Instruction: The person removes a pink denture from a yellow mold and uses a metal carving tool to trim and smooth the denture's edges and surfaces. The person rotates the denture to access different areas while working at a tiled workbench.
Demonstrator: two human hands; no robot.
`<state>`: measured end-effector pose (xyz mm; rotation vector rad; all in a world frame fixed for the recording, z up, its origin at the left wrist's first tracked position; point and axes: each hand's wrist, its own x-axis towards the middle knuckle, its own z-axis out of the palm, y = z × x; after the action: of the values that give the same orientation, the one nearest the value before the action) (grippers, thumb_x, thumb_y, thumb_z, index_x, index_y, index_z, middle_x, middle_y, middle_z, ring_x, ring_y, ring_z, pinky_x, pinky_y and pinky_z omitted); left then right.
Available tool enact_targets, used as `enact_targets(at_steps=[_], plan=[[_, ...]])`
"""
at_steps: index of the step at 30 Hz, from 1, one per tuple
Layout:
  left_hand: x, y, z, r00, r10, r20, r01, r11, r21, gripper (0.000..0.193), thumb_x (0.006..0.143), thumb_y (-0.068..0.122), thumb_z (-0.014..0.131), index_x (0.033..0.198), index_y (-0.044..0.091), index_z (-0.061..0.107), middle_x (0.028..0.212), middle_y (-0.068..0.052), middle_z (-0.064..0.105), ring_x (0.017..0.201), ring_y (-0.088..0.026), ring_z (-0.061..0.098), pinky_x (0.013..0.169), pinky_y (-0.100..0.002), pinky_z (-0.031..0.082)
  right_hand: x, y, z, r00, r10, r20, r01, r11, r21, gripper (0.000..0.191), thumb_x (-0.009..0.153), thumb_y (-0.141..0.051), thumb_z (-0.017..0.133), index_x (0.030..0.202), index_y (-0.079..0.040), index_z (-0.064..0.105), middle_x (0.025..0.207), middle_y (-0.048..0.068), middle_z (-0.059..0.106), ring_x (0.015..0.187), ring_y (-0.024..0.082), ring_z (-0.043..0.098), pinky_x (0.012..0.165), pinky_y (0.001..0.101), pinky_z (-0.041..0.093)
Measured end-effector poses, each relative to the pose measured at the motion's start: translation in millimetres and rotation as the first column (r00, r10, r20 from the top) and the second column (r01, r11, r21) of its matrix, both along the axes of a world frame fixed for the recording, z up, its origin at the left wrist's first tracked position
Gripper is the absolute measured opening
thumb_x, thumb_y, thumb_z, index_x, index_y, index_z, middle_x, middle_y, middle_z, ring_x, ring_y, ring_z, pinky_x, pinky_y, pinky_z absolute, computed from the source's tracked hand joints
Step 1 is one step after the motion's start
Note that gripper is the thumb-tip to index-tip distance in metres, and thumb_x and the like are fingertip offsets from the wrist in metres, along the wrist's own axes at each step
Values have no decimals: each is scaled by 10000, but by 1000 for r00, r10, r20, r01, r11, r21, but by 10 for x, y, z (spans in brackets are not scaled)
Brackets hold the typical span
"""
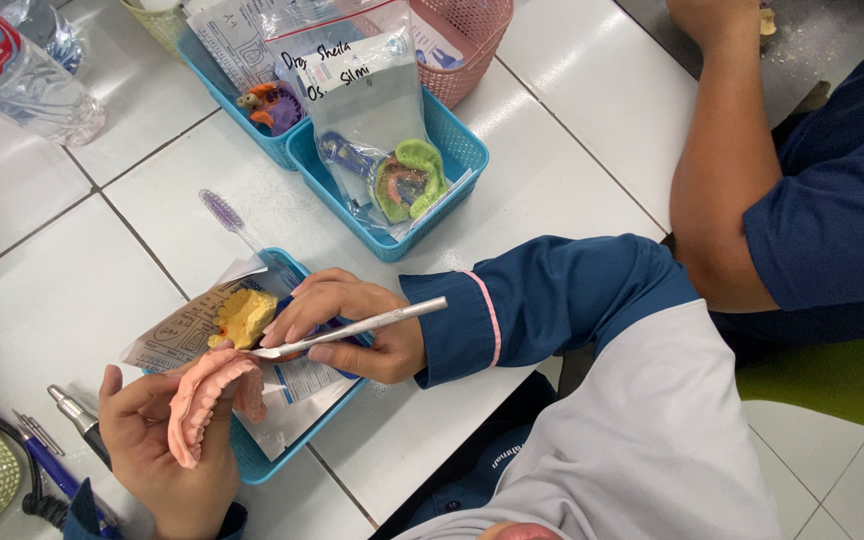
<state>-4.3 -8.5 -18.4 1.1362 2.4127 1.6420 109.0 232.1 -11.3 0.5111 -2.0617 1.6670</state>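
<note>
Left hand (157,450): closed on pink denture (210,402), held tilted for access.
Right hand (347,325): metal tool (352,327) gripped, tip laid against denture.

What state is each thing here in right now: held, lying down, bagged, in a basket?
Pink dental arch model: held up in the left hand.
Metal spatula: gripped in the right hand, tip at the model.
Yellow cast: lying in the near blue basket.
Green tray: sealed in a clear bag, in the middle blue basket.
Toothbrush: lying flat on the table.
Water bottle: on its side.
</note>
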Motion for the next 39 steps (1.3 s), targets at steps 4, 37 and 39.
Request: enact_targets(at_steps=[4, 37, 39], plan=[[5, -14, -9, 999, 29, -29, -30, 999, -29, 370, 1030, 125, 730, 1252, 22, 453, 1029, -17, 707, 954, -99, 704, 1373, -453, 146, 4, 13, 1, 1000, 0, -6, 1, 1000, 11, 228, 1085, -70, 580, 1300, -118, 520, 1294, 94, 687, 1285, 177, 640, 1205, 387, 315], [-7, -15, -5, 993, 75, -95, -83, 993, -88, 285, 994, 123, 768, 1145, 31, 545, 1031, -11, 640, 910, -97, 652, 1351, -531, 168, -36, 43, -38, 997, 25, -67, -24, 999, 22, 218, 1113, -148, 566, 1324, -153, 515, 1350, 114, 659, 1308, 192, 617, 1185, 376, 345], [-8, -10, -7, 992, 73, -103, -82, 993, -83, 282, 991, 125, 772, 1141, 35, 551, 1035, -12, 639, 907, -97, 651, 1351, -529, 176, -42, 39, -45, 998, 16, -68, -14, 1000, 20, 234, 1102, -144, 575, 1327, -150, 512, 1361, 123, 654, 1299, 203, 620, 1201, 378, 346]])
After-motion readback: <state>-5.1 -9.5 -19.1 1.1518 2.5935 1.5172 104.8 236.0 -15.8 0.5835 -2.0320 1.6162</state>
